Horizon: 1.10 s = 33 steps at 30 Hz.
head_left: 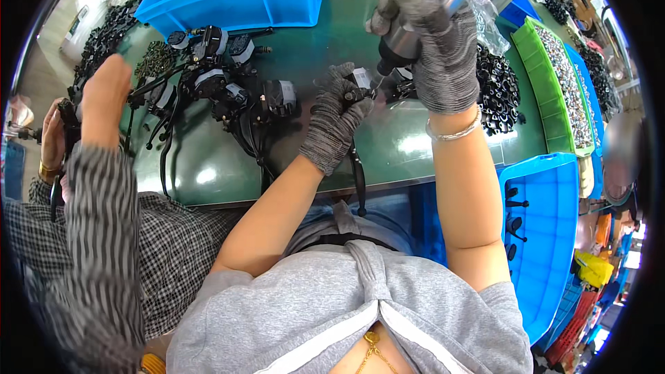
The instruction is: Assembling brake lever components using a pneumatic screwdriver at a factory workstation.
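My left hand (331, 128), in a grey knitted glove, is closed around a black brake lever assembly (358, 179). Its boxy body shows a white label, and the long lever hangs past the table edge. My right hand (447, 52), gloved alike, grips a silver and black power screwdriver (400, 48) pointing downward. The screwdriver's thin bit meets the assembly beside my left fingertips, though whether it sits in a screw is too small to tell. Just right of the bit lies another black part (402, 86), partly hidden by my right hand. More brake lever assemblies (228, 86) are heaped left of my left hand.
A blue crate (270, 3) stands at the back of the green table (291, 52). Small black clamps (500, 90) lie on the right, by a green crate (540, 73) of small metal parts. A blue bin (547, 221) holds levers lower right. A co-worker's hand (105, 93) moves at left.
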Each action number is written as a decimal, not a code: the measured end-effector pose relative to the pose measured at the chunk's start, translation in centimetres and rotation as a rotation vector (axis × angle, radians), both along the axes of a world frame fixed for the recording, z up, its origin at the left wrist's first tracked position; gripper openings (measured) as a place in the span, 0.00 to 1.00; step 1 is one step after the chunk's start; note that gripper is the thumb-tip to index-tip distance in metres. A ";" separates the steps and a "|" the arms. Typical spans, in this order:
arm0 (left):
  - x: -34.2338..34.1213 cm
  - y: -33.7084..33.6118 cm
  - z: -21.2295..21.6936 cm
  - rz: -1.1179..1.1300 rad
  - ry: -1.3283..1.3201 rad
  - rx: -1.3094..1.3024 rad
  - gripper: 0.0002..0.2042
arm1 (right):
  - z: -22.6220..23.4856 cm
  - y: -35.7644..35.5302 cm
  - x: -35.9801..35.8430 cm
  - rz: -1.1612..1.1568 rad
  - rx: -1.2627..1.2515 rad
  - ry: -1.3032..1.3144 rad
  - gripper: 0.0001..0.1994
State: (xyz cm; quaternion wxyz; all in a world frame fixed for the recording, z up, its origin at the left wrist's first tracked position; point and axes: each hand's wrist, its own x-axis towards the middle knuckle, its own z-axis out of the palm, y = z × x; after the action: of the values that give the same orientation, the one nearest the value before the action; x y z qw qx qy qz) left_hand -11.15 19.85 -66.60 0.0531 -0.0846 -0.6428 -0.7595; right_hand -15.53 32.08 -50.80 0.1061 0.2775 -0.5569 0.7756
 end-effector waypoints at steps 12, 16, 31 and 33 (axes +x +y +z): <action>0.2 0.2 -0.1 0.001 -0.022 0.093 0.19 | -0.8 -1.6 0.9 0.056 0.071 -0.141 0.19; -0.4 0.0 0.4 -0.002 -0.083 -0.122 0.28 | -1.5 -2.1 0.9 0.133 -0.129 -0.202 0.19; -1.1 -1.0 -1.3 0.085 0.031 -0.007 0.25 | 0.3 -1.6 -0.3 0.001 -0.201 -0.101 0.15; -0.8 -0.9 -0.3 0.076 -0.118 0.192 0.19 | 0.0 0.0 -0.5 -0.100 -0.124 -0.060 0.15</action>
State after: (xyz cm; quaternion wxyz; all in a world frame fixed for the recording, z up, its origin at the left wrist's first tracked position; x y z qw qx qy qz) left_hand -11.94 18.93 -66.87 0.0518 -0.0098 -0.5718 -0.8187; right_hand -16.02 32.08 -50.85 0.1451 0.2188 -0.5239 0.8103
